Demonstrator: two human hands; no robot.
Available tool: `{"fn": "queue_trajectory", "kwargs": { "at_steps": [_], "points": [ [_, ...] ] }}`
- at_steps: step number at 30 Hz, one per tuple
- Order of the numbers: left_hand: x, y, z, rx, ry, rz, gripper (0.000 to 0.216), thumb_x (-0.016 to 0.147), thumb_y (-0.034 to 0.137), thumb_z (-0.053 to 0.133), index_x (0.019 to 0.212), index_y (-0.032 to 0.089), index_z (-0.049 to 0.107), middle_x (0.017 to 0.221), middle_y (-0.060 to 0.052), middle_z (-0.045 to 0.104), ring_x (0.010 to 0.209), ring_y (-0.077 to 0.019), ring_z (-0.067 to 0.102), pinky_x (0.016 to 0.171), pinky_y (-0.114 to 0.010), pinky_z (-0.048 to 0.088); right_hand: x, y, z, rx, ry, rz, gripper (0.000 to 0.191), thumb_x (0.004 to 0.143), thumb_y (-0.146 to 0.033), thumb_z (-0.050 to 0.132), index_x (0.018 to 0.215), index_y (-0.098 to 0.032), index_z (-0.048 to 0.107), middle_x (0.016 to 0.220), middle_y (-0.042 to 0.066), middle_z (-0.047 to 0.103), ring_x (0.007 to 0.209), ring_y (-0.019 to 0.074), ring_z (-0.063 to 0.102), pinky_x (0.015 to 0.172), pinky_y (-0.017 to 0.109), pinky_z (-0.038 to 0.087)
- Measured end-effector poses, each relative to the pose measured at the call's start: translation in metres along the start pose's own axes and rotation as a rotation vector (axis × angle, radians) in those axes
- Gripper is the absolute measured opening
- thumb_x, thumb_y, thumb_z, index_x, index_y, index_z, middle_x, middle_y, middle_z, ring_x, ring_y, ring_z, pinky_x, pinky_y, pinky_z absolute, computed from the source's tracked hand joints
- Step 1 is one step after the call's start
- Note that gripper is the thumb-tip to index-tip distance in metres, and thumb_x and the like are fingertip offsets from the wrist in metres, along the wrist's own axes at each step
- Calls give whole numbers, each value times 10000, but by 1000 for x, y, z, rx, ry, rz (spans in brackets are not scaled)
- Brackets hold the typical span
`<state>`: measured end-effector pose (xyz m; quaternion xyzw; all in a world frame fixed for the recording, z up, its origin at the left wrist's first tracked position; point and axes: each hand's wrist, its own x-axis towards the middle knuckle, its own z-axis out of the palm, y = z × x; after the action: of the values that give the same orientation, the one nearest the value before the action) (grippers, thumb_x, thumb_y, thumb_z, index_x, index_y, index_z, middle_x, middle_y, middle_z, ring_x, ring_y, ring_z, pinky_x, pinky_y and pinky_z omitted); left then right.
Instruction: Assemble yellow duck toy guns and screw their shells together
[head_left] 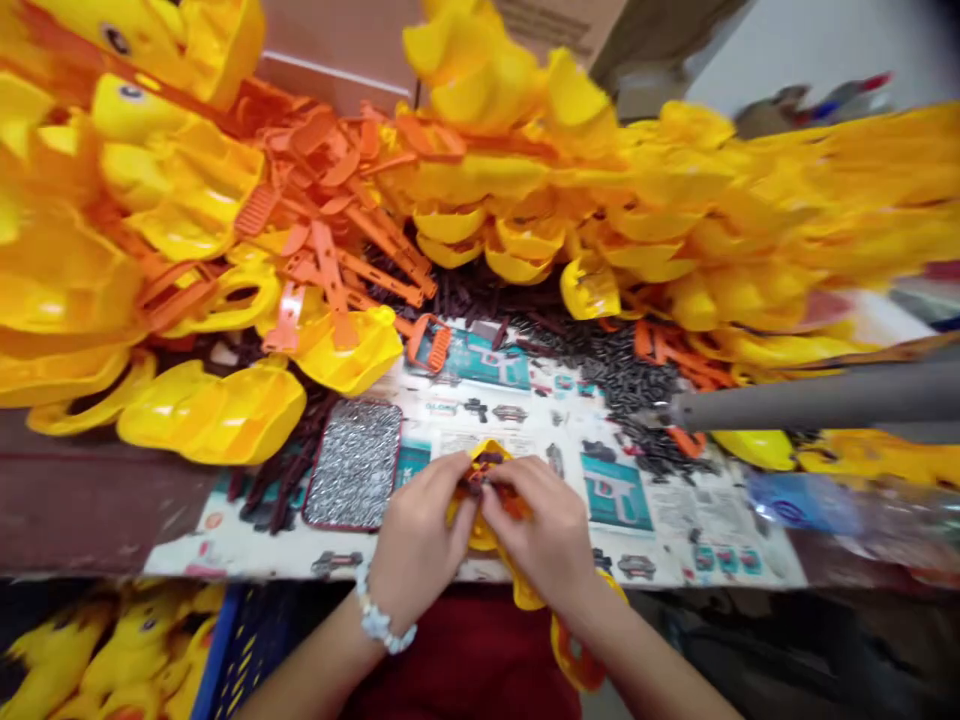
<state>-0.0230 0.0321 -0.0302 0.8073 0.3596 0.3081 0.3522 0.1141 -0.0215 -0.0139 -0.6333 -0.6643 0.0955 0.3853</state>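
Observation:
Over the front of the work surface, my left hand [424, 505] and my right hand [547, 515] meet with thumbs and fingers pinched together. Between them is a yellow plastic duck toy part [484, 540] with orange inside it. A small dark brown plastic piece [487, 462] shows at the fingertips of both hands, partly covered. From beneath my right hand, a yellow and orange handle [577, 655] hangs past the table edge. Close by on the left lies a dark-rimmed tray [354, 465] full of small silvery metal pieces, probably screws.
Yellow duck half shells [210, 412] and orange handles [322, 250] are heaped at left and back. Small dark parts [630, 370] lie behind my hands. A grey rod-shaped tool [810, 400] reaches in from the right. A blue crate [217, 650] holds yellow duck toys [127, 640].

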Motion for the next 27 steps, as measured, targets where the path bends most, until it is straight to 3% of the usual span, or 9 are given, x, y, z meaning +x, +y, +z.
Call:
{"fn": "queue_trajectory", "kwargs": {
  "at_steps": [8, 14, 19, 20, 22, 24, 25, 27],
  "points": [
    [-2, 0, -2, 51, 44, 66, 248, 877, 126, 462, 1096, 93, 571, 1058, -141, 696, 994, -211, 669, 880, -343, 568, 2, -9, 3, -123, 41, -61, 76, 947, -71, 498, 944, -106, 565, 887, 46, 565, 823, 153, 522, 785, 266, 411],
    [-1, -2, -3, 12, 0, 60, 293, 838, 124, 488, 1119, 89, 563, 1106, -149, 677, 1038, -220, 649, 924, -356, 546, 3, -9, 6, -153, 37, -88, 106, 947, -54, 485, 994, -103, 566, 902, 63, 565, 835, 160, 524, 789, 275, 439],
    [-8, 3, -5, -223, -2, -80, 385, 780, 54, 474, 1143, 163, 543, 1176, -104, 639, 1123, -197, 593, 988, -362, 496, 5, -12, -10, -143, 74, -121, 35, 939, -128, 526, 964, -130, 550, 929, 75, 552, 881, 173, 533, 805, 276, 442],
    [-9, 4, -5, -291, 14, -81, 411, 767, 38, 465, 1145, 182, 539, 1209, -98, 618, 1155, -195, 572, 1008, -360, 477, 7, -8, -15, -140, 92, -116, 135, 923, -214, 577, 1018, -121, 554, 993, 106, 545, 936, 207, 530, 817, 299, 449],
    [-11, 4, -3, -475, 67, -50, 434, 751, 54, 492, 1157, 206, 522, 1280, -101, 563, 1213, -206, 528, 1036, -365, 441, 17, 7, -26, 34, -84, -26, 320, 911, -364, 565, 1145, -146, 557, 1108, 116, 550, 992, 232, 560, 795, 304, 508],
    [-12, 0, 0, -734, 136, -47, 478, 752, 181, 587, 1215, 204, 470, 1333, -136, 499, 1252, -254, 488, 1032, -394, 427, 35, 25, -33, 328, -171, 164, 338, 839, -424, 649, 1060, -171, 617, 1038, 104, 597, 892, 232, 615, 682, 270, 559],
    [-13, -2, 1, -877, 137, -62, 529, 751, 268, 632, 1240, 200, 442, 1344, -154, 477, 1249, -275, 488, 1013, -399, 435, 45, 33, -34, 477, -70, 295, 346, 791, -428, 701, 1012, -172, 628, 996, 101, 612, 839, 229, 629, 631, 255, 566],
    [-18, -6, 5, -1112, 79, -140, 659, 720, 413, 703, 1266, 198, 403, 1316, -171, 485, 1189, -287, 535, 957, -380, 459, 66, 42, -33, 712, 283, 470, 393, 695, -429, 782, 941, -178, 607, 939, 80, 623, 782, 207, 635, 596, 227, 565]
  ]
}}
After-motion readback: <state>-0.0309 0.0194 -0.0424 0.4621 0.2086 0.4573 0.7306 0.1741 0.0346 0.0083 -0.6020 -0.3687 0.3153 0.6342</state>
